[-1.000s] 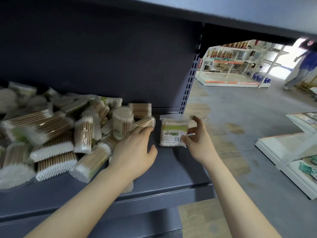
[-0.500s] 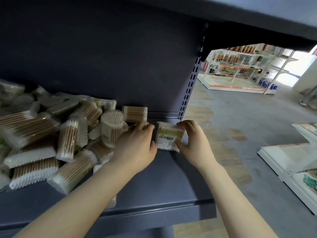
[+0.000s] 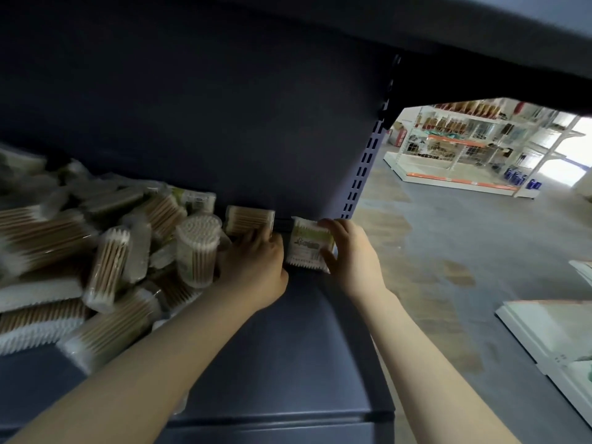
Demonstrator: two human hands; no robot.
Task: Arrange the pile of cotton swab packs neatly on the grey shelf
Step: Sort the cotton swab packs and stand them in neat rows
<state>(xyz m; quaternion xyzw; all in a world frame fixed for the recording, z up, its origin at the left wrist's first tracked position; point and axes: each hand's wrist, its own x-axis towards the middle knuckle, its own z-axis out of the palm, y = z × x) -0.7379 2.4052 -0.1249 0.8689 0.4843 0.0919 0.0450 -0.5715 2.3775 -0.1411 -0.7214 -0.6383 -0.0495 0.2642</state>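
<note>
Two hands are in view — the left hand (image 3: 253,267) and the right hand (image 3: 350,254). One green-labelled pack (image 3: 308,245) stands alone at the right end of the grey shelf (image 3: 288,363), between the two hands. One flat pack of wooden-stemmed swabs (image 3: 250,221) lies against the back panel just left of it. One round tub of swabs (image 3: 198,249) stands upright at the edge of the pile (image 3: 80,261). The pile itself holds many more packs — well over a dozen, too blurred and overlapped for an exact count. One grey shelf carries them all. Across the floor, one white display rack (image 3: 474,155) stands in the background.
</note>
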